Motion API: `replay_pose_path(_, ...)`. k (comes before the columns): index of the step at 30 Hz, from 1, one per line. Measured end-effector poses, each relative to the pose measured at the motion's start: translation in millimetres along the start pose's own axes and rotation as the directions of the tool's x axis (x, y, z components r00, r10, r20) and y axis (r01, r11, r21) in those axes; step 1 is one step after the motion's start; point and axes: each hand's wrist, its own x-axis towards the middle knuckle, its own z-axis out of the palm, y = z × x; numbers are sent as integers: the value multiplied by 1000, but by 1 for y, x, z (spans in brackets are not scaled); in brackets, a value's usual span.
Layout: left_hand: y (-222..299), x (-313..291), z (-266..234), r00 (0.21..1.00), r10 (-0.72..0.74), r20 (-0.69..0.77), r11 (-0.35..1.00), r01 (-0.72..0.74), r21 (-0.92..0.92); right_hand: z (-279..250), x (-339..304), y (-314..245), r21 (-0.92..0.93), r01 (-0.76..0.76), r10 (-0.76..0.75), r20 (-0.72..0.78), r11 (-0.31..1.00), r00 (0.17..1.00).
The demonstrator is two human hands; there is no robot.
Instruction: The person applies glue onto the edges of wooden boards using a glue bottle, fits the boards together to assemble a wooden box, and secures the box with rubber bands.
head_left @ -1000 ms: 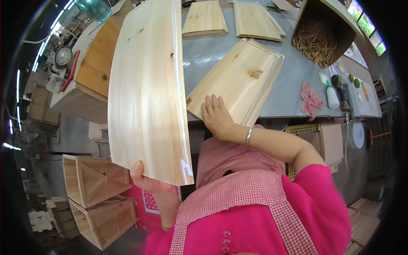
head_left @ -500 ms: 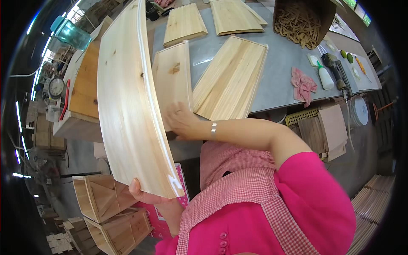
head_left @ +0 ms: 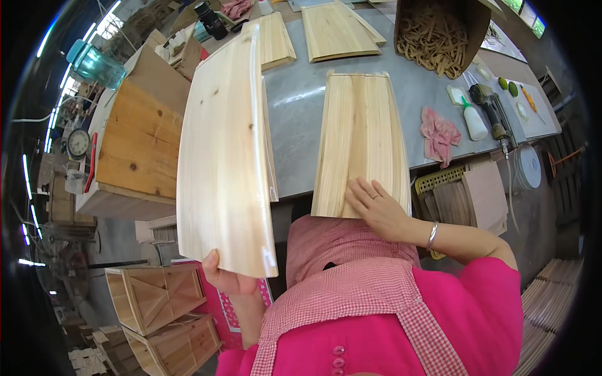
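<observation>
Raised board (head_left: 222, 150): before the gray table (head_left: 298, 141), left hand (head_left: 231, 279) pinching its lower edge.
White bead (head_left: 268, 255): laid down its right side; boards unjoined.
Flat board (head_left: 360, 138): on the table, under right hand (head_left: 385, 214), fingers slightly parted.

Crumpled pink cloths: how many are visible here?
2. One pink cloth lies on the grey table, left of the white bottle; the other pink cloth is near the picture's top edge, beside the dark bottle. Others may be hidden behind the held wooden panel.
</observation>
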Motion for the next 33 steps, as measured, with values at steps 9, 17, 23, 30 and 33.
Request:
replay_pose_path(9,-29,18,7,973,83,-213,905,16,426,12,44,4,51,-37,43,-125,998,991)
replay_pose_path(17,-48,18,-18,986,93,-140,698,36,715,-3,14,10,179,149,-146,-27,972,989)
replay_pose_path(23,-81,28,-28,987,148,-60,513,-25,858,-1,23,10,115,142,-134,-67,983,989)
replay_pose_path(30,-101,33,-33,993,104,-55,395,9,919,-5,23,12,133,141,-135,-50,981,990)
replay_pose_path(33,-107,34,-26,995,102,-19,353,-19,935,-2,23,13,150,142,-136,-51,978,989)
